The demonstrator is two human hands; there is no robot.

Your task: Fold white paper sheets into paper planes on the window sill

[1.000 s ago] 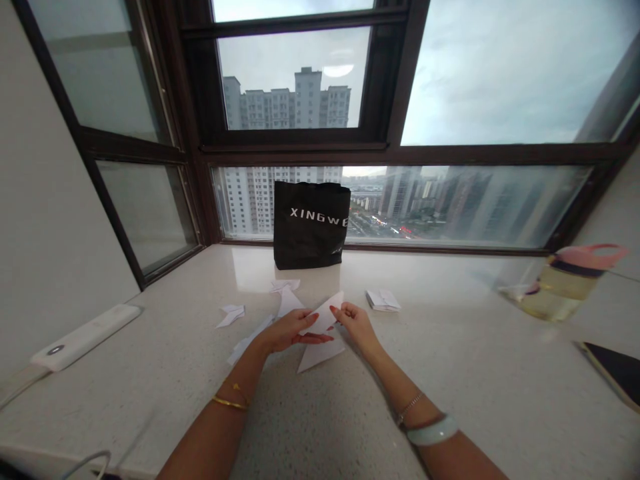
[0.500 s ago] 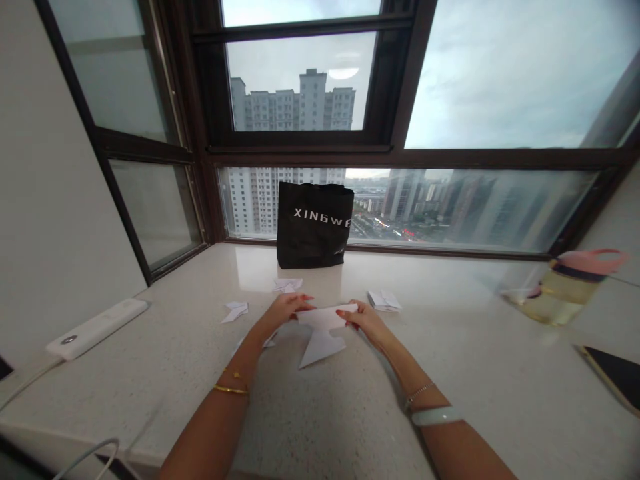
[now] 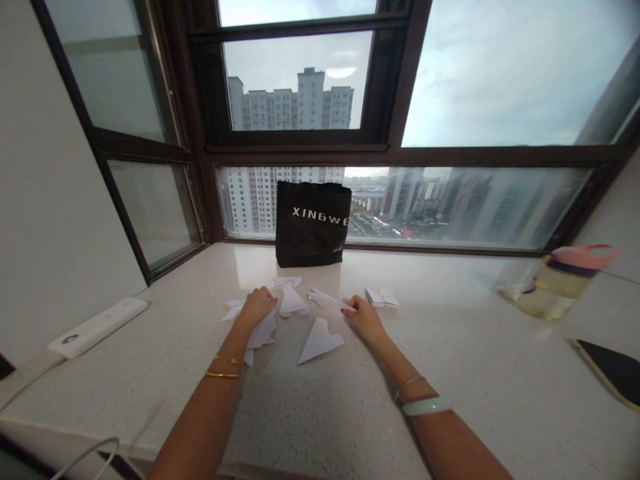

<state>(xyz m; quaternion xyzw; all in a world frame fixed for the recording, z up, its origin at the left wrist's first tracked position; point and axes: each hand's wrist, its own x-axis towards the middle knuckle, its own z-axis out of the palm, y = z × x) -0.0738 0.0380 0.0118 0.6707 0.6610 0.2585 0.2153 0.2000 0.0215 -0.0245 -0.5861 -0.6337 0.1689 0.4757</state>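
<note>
My right hand (image 3: pixel 364 318) pinches one end of a folded white paper piece (image 3: pixel 326 300) and holds it just above the stone counter (image 3: pixel 350 407). My left hand (image 3: pixel 257 305) has moved off to the left and rests with curled fingers on a long white paper sheet (image 3: pixel 261 331). Between the hands lies a triangular folded paper (image 3: pixel 319 339). More folded paper shapes lie around: one behind the left hand (image 3: pixel 291 301), a small one at the left (image 3: pixel 232 309), and a folded stack (image 3: pixel 381 297) to the right.
A black paper bag (image 3: pixel 311 224) stands against the window. A white power strip (image 3: pixel 98 327) lies at the left, with a cable (image 3: pixel 85 455) at the near edge. A bottle with a pink lid (image 3: pixel 563 282) and a dark phone (image 3: pixel 607 369) are at the right.
Both hands held one paper piece together before. Now the left hand has let go and shifted left onto another sheet, while the right hand keeps the piece, moved farther away.
</note>
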